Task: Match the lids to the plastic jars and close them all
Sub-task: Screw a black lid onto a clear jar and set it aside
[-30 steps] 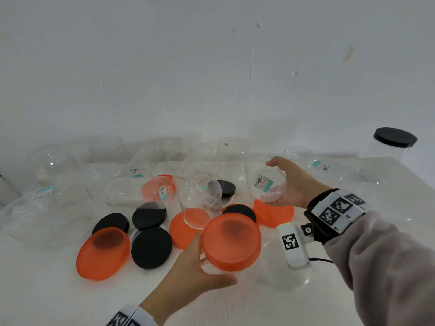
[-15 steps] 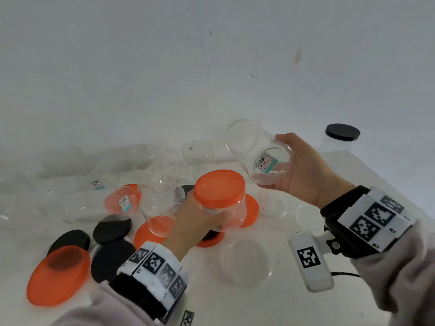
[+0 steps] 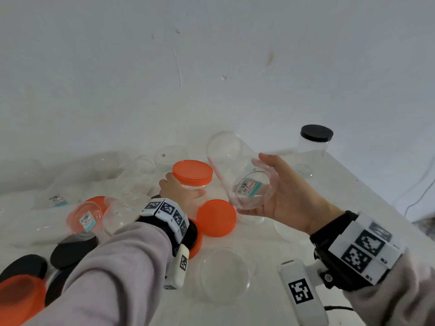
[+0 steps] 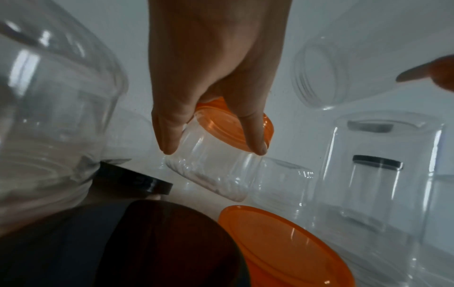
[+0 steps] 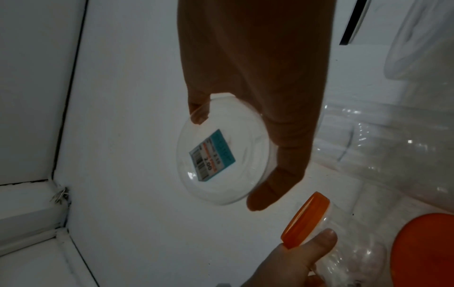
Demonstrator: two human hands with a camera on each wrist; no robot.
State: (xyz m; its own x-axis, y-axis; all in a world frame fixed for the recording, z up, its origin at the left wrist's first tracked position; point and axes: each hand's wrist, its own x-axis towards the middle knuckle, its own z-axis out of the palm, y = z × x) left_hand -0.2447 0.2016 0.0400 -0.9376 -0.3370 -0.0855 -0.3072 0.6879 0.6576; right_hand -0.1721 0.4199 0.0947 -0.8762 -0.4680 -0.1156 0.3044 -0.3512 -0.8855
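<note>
My left hand (image 3: 181, 192) grips a short clear jar closed with an orange lid (image 3: 192, 172), held above the table's middle; in the left wrist view its fingers (image 4: 253, 134) curl round the jar (image 4: 216, 170). My right hand (image 3: 280, 196) holds an open clear jar (image 3: 237, 170) tilted on its side, its labelled base (image 5: 212, 157) toward me. Loose orange lids (image 3: 216, 218) and black lids (image 3: 73, 249) lie on the white table (image 3: 259, 300). Several open clear jars (image 3: 86, 218) lie and stand at the left and back.
A tall jar with a black lid (image 3: 314, 147) stands at the back right corner. A clear lid (image 3: 226, 275) lies on the table near me. The table's right edge (image 3: 376, 198) runs diagonally, with a cable beyond it. A white wall rises behind.
My left hand has carried the orange-lidded jar up and away toward the back. My right hand has lifted the labelled open jar off the table and tipped it on its side.
</note>
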